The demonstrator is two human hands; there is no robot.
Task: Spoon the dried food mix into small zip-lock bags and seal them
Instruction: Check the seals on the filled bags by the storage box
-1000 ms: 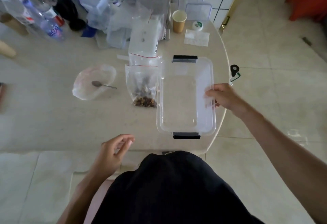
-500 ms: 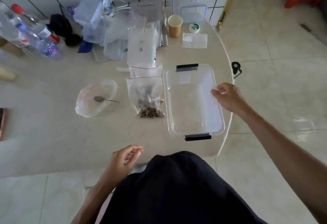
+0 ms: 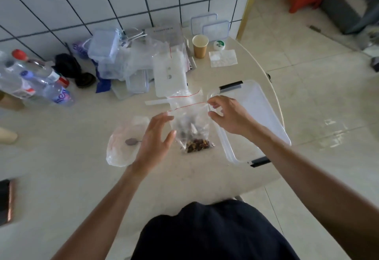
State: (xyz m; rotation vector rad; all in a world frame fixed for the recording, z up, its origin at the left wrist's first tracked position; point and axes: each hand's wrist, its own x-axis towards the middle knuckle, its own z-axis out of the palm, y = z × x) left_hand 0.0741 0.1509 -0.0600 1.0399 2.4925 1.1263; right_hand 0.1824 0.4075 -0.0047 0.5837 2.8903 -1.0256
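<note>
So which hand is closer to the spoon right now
Left. The left hand hovers right beside the spoon; the right hand is across the zip-lock bag, by its top corner.

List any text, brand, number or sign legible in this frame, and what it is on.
Nothing reads clearly.
Bottle: blue label with white lettering, too blurred to read.
Grey box by the wall: one line of small print, too small to read.
Round lid: green mark, no legible words.
Purple bag: pale lettering, blurred.
Zip-lock bag, container, paper cup: no text visible.
</note>
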